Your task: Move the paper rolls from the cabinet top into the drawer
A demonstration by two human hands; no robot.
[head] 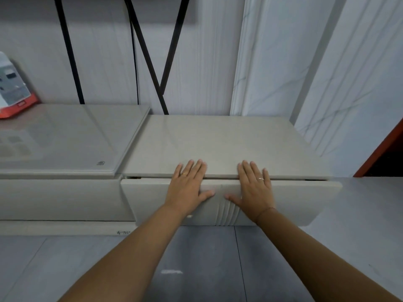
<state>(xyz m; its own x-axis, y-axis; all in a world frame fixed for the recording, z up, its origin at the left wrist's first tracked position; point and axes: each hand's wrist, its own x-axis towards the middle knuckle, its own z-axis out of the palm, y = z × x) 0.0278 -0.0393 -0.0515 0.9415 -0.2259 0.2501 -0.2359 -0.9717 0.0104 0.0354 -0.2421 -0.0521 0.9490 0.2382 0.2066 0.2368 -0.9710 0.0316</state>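
Observation:
A beige cabinet top [220, 140] lies in the middle of the head view with nothing on it. Under it the drawer front [294, 199] sticks out a little, leaving a thin dark gap below the top. My left hand [187, 188] lies flat on the drawer front, fingers spread and reaching over the top's edge. My right hand [254, 188] lies flat beside it in the same way. Both hands hold nothing. No paper rolls are in sight; the drawer's inside is hidden.
A second, glass-covered cabinet [65, 140] adjoins on the left, with a white and red box [13, 92] at its far left corner. Black cables [150, 68] hang against the wall behind. A red-framed doorway [383, 153] is at the right. Grey floor tiles lie below.

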